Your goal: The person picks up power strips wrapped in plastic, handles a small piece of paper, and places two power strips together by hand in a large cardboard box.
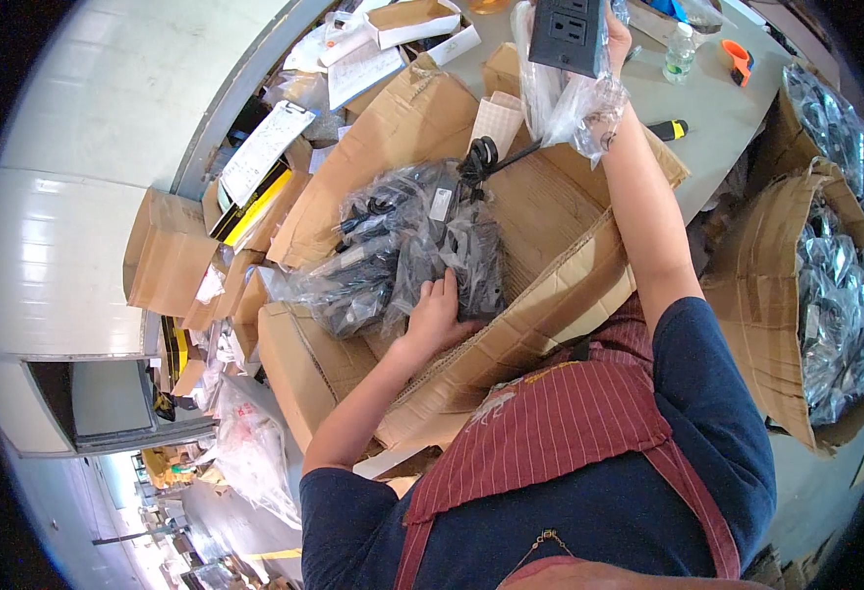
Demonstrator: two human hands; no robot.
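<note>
My left hand (439, 313) rests on a pile of black power adapters in clear bags (407, 246) inside an open cardboard box (560, 295) in front of me. My right hand (617, 44) is raised at the top of the view, gripping a black power strip (570, 34) with a clear plastic bag (575, 103) hanging around it. A black coiled cord (481, 157) trails from the strip down toward the pile. I wear a dark blue shirt and a red striped apron.
A second cardboard box (747, 324) full of bagged black adapters stands at my right. A grey table (717, 108) behind holds a water bottle (680, 51), an orange tape tool (739, 59) and a black-and-yellow knife (668, 129). Flattened cartons and papers lie at the left.
</note>
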